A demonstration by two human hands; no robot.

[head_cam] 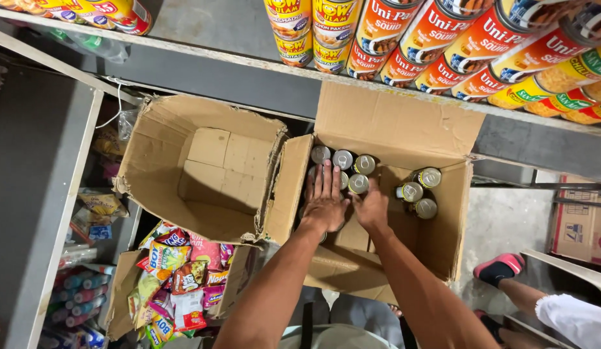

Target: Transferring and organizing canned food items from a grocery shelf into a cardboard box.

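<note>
Both my hands reach down into an open cardboard box [391,123] that holds several tin cans [342,159] with silver tops. My left hand [325,200] lies flat, fingers spread, on the cans at the box's left side. My right hand [371,205] is curled around a can [358,184] in the middle of the box. A few more cans [418,192] stand apart at the right side of the same box.
An empty cardboard box [203,168] sits to the left. Below it is a box of colourful snack packets [177,278]. A shelf [248,58] above carries rows of red and yellow cans [442,45]. Another person's foot in a pink sandal [500,266] stands at the right.
</note>
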